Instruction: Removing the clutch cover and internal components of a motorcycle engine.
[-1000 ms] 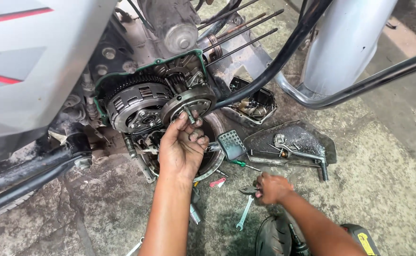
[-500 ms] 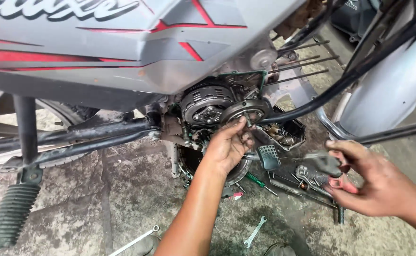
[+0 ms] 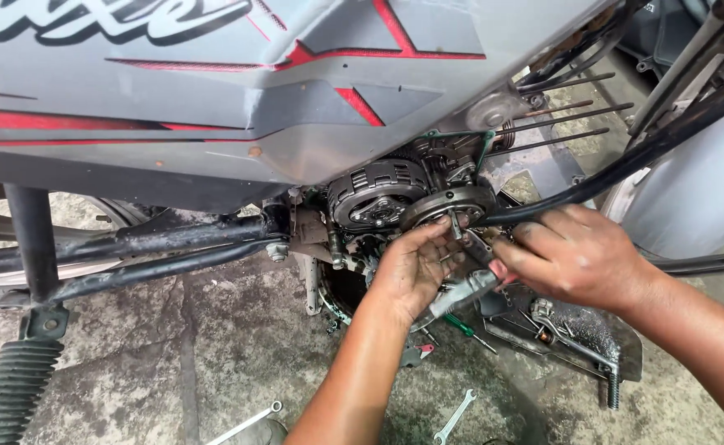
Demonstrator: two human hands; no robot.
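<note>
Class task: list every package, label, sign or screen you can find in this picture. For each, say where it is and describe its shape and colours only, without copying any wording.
Lettering decal: top left on the grey motorcycle side panel, large black curved script outlined in white, cut off by the frame edge.
Stripe graphic: across the same panel, angular red bands with thin dark edges.
Packages, signs and screens: none in view.

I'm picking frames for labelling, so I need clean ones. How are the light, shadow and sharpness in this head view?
Head view: soft, even daylight with no harsh glare; the grey side panel shades the exposed clutch beneath it, so the engine recess reads dark; the left hand is fairly sharp, the right hand and the tool it holds are slightly smeared; the wrench on the concrete floor stays legible.
</note>
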